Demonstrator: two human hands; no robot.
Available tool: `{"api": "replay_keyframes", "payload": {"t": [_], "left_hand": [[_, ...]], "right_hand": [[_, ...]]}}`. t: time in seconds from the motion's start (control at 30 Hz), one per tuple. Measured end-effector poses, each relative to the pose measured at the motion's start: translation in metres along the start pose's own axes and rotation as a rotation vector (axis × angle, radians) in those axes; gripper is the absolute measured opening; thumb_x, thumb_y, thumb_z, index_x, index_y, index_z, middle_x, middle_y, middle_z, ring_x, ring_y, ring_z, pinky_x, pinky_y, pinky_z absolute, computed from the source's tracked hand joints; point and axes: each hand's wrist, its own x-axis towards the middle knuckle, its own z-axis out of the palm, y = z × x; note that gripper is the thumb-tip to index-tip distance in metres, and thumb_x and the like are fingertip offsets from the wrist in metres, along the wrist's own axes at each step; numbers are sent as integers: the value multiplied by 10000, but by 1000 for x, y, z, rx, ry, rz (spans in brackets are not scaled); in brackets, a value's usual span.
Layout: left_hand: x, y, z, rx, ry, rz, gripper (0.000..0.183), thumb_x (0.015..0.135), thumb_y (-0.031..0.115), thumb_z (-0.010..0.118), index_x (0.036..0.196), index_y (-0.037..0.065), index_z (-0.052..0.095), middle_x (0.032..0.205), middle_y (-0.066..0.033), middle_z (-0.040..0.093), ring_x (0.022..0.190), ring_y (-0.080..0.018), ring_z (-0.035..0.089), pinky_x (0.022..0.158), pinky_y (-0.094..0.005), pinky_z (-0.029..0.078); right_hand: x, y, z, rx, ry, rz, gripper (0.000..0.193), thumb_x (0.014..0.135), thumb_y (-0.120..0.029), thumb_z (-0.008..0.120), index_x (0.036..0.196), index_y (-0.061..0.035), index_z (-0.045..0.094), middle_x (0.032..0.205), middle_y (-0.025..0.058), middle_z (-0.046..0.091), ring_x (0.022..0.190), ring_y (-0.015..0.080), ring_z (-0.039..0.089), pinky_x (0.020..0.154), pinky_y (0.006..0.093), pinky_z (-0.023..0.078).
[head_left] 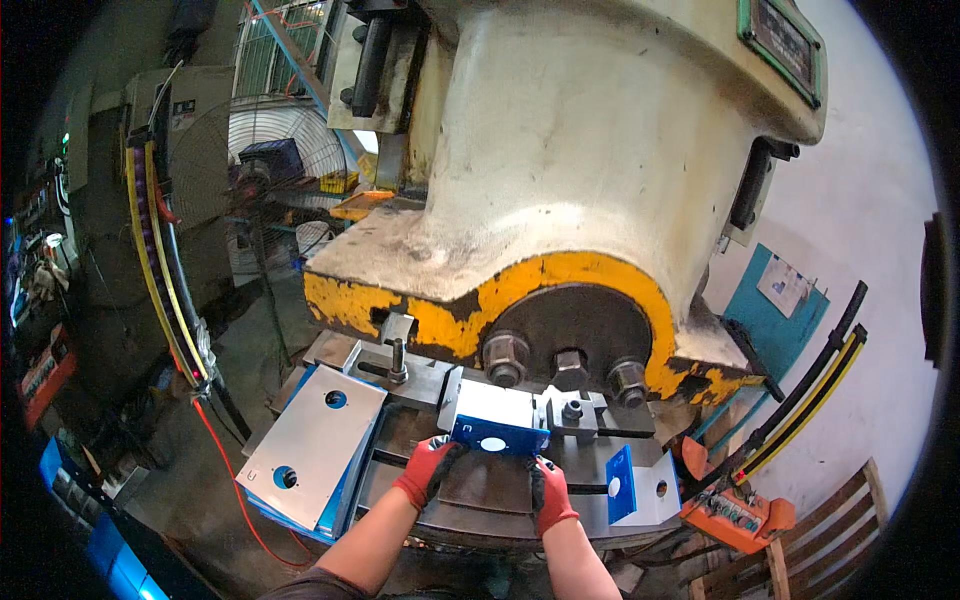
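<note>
Both gloved hands, left (430,470) and right (550,492), fingers apparently gripping blue plate (497,436) lower corners.

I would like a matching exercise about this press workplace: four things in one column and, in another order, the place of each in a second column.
Things:
1. blue bent sheet-metal plate with an oval hole
2. stack of flat grey metal sheets with round holes
3. orange control box
4. round wire-guarded fan

Places:
A. far back on the left
B. between both red-gloved hands, under the press
C. low on the right
D. left of the hands, on the press table

Pairs: 1-B, 2-D, 3-C, 4-A
</note>
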Motion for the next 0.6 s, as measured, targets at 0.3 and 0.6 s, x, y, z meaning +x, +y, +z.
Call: {"api": "replay_keyframes", "payload": {"t": [0.3,0.6], "left_hand": [[-7,11,8,154,89,64,170,827,160,611,891,6,643,823,-56,639,743,-124,576,686,-273,460],[-8,5,0,219,72,88,307,799,278,640,937,4,630,845,-96,641,803,-192,593,753,-317,460]], "right_hand": [[-15,-17,15,-38,2,-15,168,855,-222,599,748,-95,615,629,-50,552,511,57,480,478,221,362],[-30,-30,29,39,-19,3,112,848,-194,605,776,-109,609,648,-40,552,534,54,494,484,211,373]]}}
